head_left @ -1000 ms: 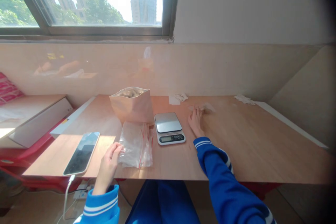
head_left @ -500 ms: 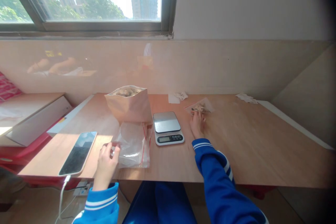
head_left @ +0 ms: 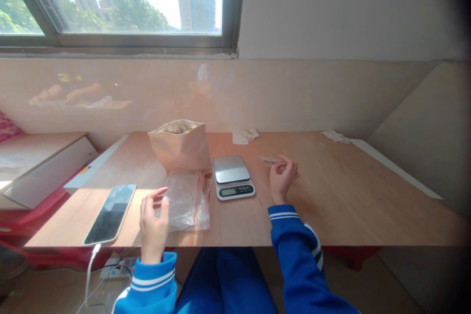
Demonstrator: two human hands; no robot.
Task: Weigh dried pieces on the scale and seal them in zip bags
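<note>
Clear plastic bags with red seal lines [head_left: 184,201] lie in a stack near the table's front edge. At their left side is my left hand [head_left: 153,221], thumb and fingers apart and nothing held. My right hand [head_left: 284,179] grips a small clear bag [head_left: 270,160] with light brown pieces in it, raised off the table; the fingers hide much of it. Between my hands sits a white kitchen scale [head_left: 231,171] with a bare steel plate. Behind the plastic bags a brown paper pouch [head_left: 182,149] stands upright with its mouth open, something brownish inside.
A phone [head_left: 110,214] with a white cable [head_left: 88,274] lies at the left of the table [head_left: 349,196]. White crumpled paper [head_left: 250,134] and another piece [head_left: 336,137] rest by the wall. A second table [head_left: 40,167] stands at the left.
My right hand has lifted the small filled bag off the table and tilted it. My left hand has turned more upright, its fingers opening wider beside the plastic bags. The view has shifted slightly.
</note>
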